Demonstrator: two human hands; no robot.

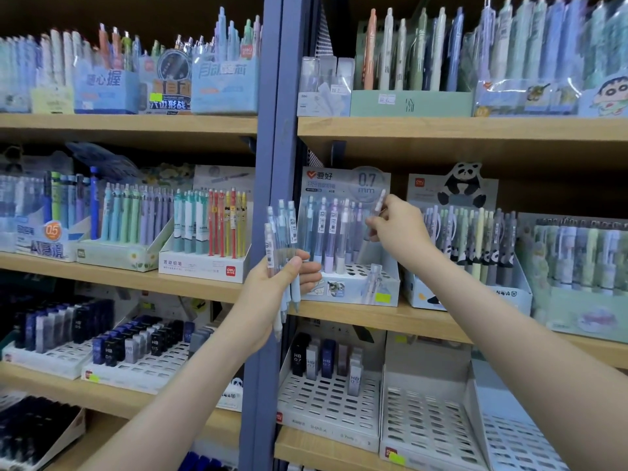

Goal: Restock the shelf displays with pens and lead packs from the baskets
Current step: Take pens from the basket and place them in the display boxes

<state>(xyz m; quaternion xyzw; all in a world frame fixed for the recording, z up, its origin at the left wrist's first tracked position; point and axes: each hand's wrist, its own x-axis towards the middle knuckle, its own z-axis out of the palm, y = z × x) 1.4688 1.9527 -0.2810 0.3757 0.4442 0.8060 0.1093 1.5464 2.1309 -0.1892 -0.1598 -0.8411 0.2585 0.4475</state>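
A bundle of pale blue and clear pens (282, 253) is held upright before the blue shelf post. One clear pen (379, 207) is held tilted above the 0.7 mm display box (353, 283), whose back rows are filled and front holes are empty.

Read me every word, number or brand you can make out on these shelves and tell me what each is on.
"0.7 mm": header card of the pen display beside the right hand.
"0.5": orange badge on the blue display box, middle shelf, left.
"deli": red logo on the panda display.
"HB 0.7": lead packs in the white tray below.
"HB": lead packs, lower left.
Price stickers, barcodes and the Chinese lettering: too blurred to read reliably.
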